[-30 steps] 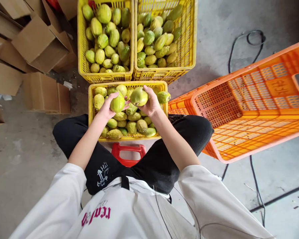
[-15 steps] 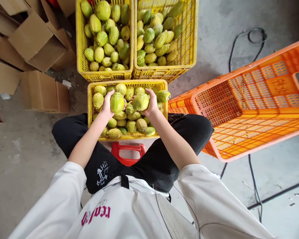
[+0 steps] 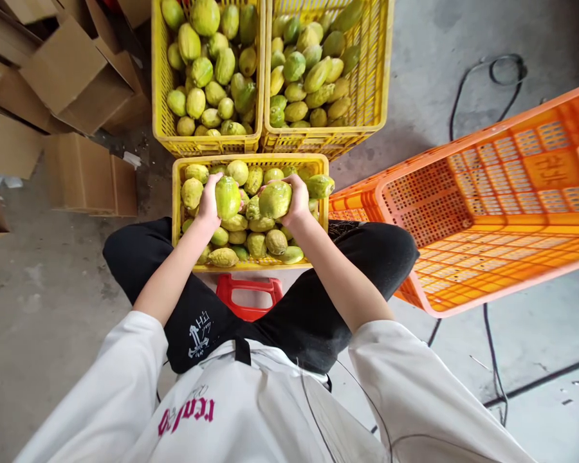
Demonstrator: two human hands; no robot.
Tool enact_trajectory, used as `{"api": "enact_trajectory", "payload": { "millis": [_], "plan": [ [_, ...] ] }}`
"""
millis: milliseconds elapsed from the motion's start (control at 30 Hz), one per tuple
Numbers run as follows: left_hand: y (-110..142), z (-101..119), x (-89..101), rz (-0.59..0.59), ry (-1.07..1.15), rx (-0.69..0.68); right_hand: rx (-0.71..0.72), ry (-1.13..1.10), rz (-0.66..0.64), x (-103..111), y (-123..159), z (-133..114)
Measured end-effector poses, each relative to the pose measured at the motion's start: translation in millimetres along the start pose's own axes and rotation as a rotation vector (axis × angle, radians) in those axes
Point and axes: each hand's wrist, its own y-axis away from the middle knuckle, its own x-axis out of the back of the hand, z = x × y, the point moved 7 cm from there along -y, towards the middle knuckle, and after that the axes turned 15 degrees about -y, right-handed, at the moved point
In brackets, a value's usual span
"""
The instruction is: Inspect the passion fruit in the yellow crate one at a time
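Observation:
My left hand is closed round a smooth yellow-green oval fruit, its thumb at the fruit's upper left. In my right hand is another yellow-green oval fruit, gripped from the right side. A small gap separates the two fruits. Both are held over a low yellow crate between my knees, where several similar fruits lie, some smooth and some bumpy. One long fruit rests across that crate's right rim.
Beyond stand two yellow crates, left and right, holding more fruit. A large orange crate leans at an angle on my right. Cardboard boxes are piled on the left. A red stool shows below me, and a black cable crosses the floor.
The fruit in my right hand has turned and come slightly lower, and that hand has shifted its grip. My left hand still holds its fruit, slightly re-angled.

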Motion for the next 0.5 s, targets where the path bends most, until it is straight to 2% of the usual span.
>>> {"api": "enact_trajectory", "payload": {
  "millis": [167, 267, 367, 500],
  "plan": [
    [1, 6, 0.5, 0.030, 0.035, -0.028, 0.003, -0.050, 0.020, -1, 3, -7],
    [3, 13, 0.1, 0.056, 0.103, -0.042, -0.022, -0.036, -0.034, -10, 12, -9],
    [5, 19, -1.7, 0.014, 0.134, -0.033, -0.076, 0.000, -0.099, -21, 24, -10],
    [2, 31, 6.3, 0.029, 0.155, -0.143, -0.123, 0.052, -0.136, -27, 32, -12]
  ]
}}
